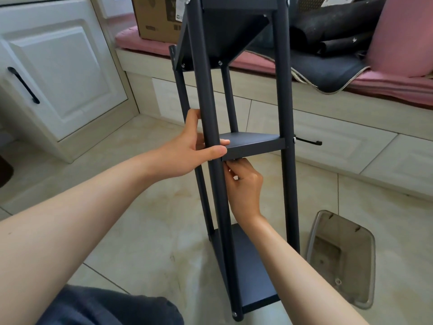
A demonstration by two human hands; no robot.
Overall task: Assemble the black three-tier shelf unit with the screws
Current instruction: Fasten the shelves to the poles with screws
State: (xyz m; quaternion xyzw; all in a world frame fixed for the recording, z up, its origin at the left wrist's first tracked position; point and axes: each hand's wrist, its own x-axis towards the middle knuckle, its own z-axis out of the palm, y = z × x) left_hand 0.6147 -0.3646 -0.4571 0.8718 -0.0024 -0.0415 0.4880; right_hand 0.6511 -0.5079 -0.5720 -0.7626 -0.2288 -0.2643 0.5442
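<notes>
Black shelf unit (pixel 253 146), left fingers (pixel 218 150) wrapped round its post, right fingers (pixel 232 166) pinched beneath the middle tier.

floor (pixel 145 231): tiled | on it: shelf unit (pixel 255 277); clear tray (pixel 342 259)

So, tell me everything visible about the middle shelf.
The middle shelf is matte black, apparently metal, flat with a folded front lip, level between the poles. The left hand grips its left corner around the front pole; the right hand touches its underside. An Allen key sticks out at its right end.
</notes>
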